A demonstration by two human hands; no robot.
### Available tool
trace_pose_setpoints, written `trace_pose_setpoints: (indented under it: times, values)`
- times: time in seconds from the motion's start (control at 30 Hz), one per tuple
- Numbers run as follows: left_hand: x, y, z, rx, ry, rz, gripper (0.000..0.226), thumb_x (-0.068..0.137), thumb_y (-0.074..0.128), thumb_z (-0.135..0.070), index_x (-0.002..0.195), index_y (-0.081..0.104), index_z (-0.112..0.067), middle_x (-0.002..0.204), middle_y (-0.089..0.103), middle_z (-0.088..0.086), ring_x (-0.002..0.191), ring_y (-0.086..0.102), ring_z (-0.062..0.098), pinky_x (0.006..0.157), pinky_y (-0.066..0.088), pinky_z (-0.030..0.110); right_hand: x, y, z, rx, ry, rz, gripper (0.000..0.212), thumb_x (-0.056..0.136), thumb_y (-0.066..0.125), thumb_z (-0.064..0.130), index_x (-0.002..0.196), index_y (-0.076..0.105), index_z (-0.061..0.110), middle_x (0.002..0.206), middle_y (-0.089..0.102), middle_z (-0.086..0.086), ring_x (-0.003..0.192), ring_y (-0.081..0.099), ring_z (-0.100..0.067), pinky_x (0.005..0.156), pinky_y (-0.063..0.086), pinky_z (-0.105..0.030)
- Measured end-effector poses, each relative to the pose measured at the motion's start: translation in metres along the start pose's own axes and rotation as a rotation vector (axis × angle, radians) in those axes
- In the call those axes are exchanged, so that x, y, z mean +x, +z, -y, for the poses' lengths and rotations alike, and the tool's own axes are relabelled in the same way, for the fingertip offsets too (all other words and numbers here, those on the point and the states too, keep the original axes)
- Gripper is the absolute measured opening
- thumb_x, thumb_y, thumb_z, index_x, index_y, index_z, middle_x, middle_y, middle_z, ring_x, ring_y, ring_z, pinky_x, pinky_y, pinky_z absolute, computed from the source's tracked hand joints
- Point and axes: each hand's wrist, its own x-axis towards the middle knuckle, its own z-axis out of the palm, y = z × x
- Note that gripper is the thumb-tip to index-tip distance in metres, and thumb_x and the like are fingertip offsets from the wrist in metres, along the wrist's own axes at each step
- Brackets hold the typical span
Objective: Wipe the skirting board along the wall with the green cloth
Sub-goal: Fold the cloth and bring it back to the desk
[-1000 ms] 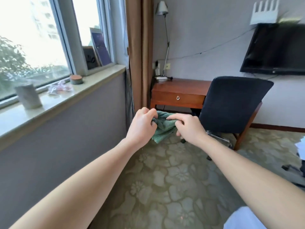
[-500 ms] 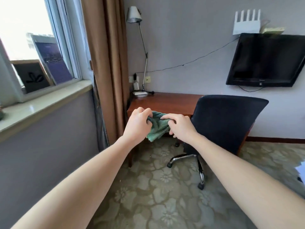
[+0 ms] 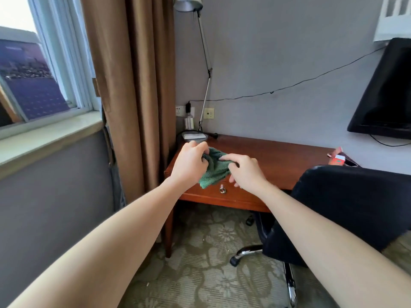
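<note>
A bunched green cloth (image 3: 215,168) hangs in the air between both hands, in front of the wooden desk's corner. My left hand (image 3: 189,164) grips its left side with curled fingers. My right hand (image 3: 245,171) pinches its right side between thumb and fingers. No skirting board shows in this view; the desk and chair hide the foot of the far wall.
A wooden desk (image 3: 278,156) with a drawer stands against the grey wall. A black swivel chair (image 3: 347,203) sits to the right of it. Brown curtains (image 3: 131,85) hang at the left, by the window sill (image 3: 44,138). A lamp (image 3: 200,63) and a wall-mounted TV (image 3: 387,92) are behind.
The view has moved closer to the desk and turned right. Both hands keep holding the cloth, now over the desk's front corner.
</note>
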Motion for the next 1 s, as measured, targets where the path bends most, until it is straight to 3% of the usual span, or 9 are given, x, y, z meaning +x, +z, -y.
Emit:
trace_pose_setpoints:
  times: [0.27, 0.4, 0.63, 0.83, 1.0]
  values:
    - [0.134, 0.093, 0.070, 0.006, -0.016, 0.062, 0.021, 0.079, 0.050, 0.002, 0.098, 0.057, -0.004, 0.101, 0.056, 0.013, 0.098, 0.046, 0.028, 0.075, 0.034, 0.026, 0.172, 0.037, -0.055, -0.014, 0.079, 0.022, 0.039, 0.091, 0.036, 0.011, 0.106, 0.065, 0.031, 0.057, 0.059, 0.003, 0.036, 0.053, 0.003, 0.032, 0.037, -0.011]
    - [0.187, 0.146, 0.108, 0.047, -0.060, 0.095, 0.020, 0.080, 0.050, 0.001, 0.098, 0.057, -0.006, 0.102, 0.055, 0.011, 0.098, 0.046, 0.027, 0.075, 0.035, 0.026, 0.252, 0.063, -0.089, -0.008, 0.094, 0.129, 0.039, 0.091, 0.035, 0.011, 0.108, 0.064, 0.032, 0.061, 0.060, 0.002, 0.048, 0.057, -0.005, 0.042, 0.048, -0.016]
    - [0.252, 0.213, 0.162, 0.094, -0.257, 0.117, 0.023, 0.078, 0.048, 0.001, 0.096, 0.059, -0.007, 0.097, 0.054, 0.010, 0.093, 0.046, 0.027, 0.072, 0.036, 0.027, 0.363, 0.102, -0.145, 0.042, 0.053, 0.301, 0.040, 0.090, 0.035, 0.010, 0.106, 0.065, 0.030, 0.061, 0.055, 0.000, 0.050, 0.052, -0.009, 0.038, 0.043, -0.015]
    - [0.273, 0.254, 0.197, 0.136, -0.394, 0.193, 0.024, 0.079, 0.045, 0.000, 0.095, 0.062, -0.007, 0.097, 0.054, 0.011, 0.093, 0.048, 0.027, 0.074, 0.042, 0.032, 0.416, 0.144, -0.179, 0.084, 0.117, 0.513, 0.040, 0.094, 0.033, 0.009, 0.111, 0.062, 0.031, 0.069, 0.057, -0.009, 0.042, 0.048, -0.014, 0.057, 0.058, -0.034]
    - [0.275, 0.280, 0.229, 0.169, -0.462, 0.262, 0.027, 0.079, 0.045, 0.002, 0.096, 0.063, -0.006, 0.100, 0.055, 0.011, 0.095, 0.049, 0.028, 0.075, 0.045, 0.034, 0.439, 0.182, -0.204, 0.083, 0.159, 0.634, 0.042, 0.094, 0.030, 0.009, 0.115, 0.059, 0.031, 0.070, 0.057, -0.008, 0.042, 0.050, -0.014, 0.053, 0.057, -0.029]
